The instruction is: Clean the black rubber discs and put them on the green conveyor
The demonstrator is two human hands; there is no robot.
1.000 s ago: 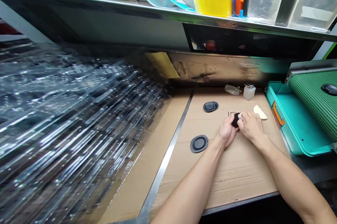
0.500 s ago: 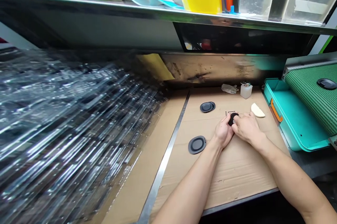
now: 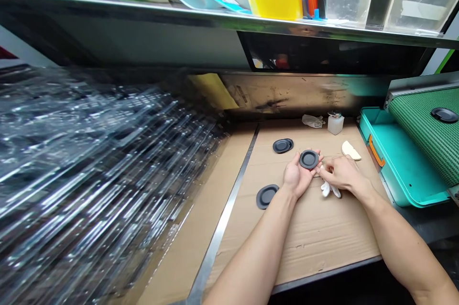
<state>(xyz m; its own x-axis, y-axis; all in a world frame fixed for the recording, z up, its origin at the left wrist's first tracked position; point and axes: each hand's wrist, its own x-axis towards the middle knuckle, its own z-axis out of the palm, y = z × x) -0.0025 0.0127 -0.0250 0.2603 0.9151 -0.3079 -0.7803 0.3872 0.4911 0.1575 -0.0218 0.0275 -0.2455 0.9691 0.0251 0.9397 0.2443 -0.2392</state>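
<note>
Black disc [image 3: 309, 159] (flat) on left fingers [image 3: 313, 171]

Okay, from my end the feed got murky around the cardboard sheet [image 3: 315, 243]! On it, the left hand [image 3: 296, 178] covered the underside of the black rubber disc [image 3: 309, 159], and the right hand [image 3: 344, 173] hid the top of a white scrap [image 3: 329, 190], which I couldn't call as cloth or glove. The left wrist clipped the edge of a second black disc [image 3: 265, 196]. Beyond the cardboard, a small white bottle [image 3: 335, 124] was too small for me to make out any markings. Left of it, the clear plastic sheets [image 3: 89, 185] were a blur, with no edges I could count. Right of it, the frame cut off the green mesh belt [image 3: 426, 142].
</note>
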